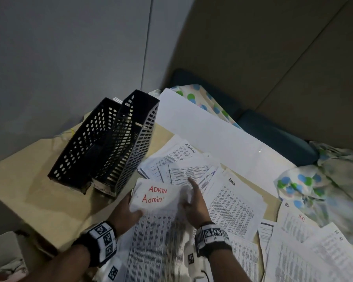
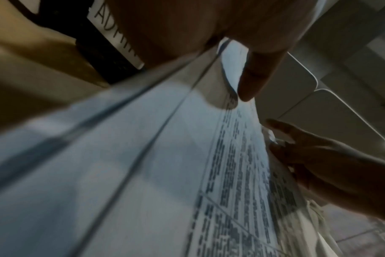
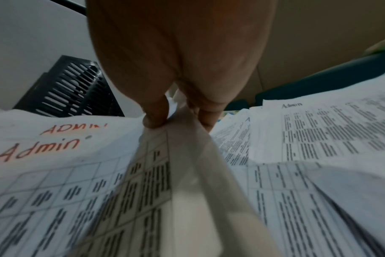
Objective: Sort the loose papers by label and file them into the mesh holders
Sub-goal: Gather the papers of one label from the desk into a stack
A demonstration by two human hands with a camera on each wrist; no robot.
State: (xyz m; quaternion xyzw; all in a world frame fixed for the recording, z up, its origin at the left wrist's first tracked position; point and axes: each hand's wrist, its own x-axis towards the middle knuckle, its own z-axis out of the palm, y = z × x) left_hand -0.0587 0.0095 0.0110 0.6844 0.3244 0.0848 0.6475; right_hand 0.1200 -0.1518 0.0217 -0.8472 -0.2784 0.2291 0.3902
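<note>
Papers lie scattered over the tabletop, several with "Admin" or "ADMIN" written at the top and a few at the right edge marked in red letters too small to read surely. Both hands hold one printed stack, headed "ADMIN" and "Admin" in red. Left hand grips the stack's left edge near the top, thumb on the printed face; the left wrist view shows the thumb pressed down on the sheet. Right hand pinches a raised fold at the stack's right edge between thumb and fingers, as the right wrist view shows, while its index finger points out toward the spread sheets beyond.

Two black holders stand side by side on the tabletop, up and left of the stack, near the wall; the nearer one carries a white label on its low front end, read as "ADMI..." in the left wrist view. The stack's top corner lies just beside that front end. A large blank white sheet stretches behind the papers, and spotted cloth sits at the right.
</note>
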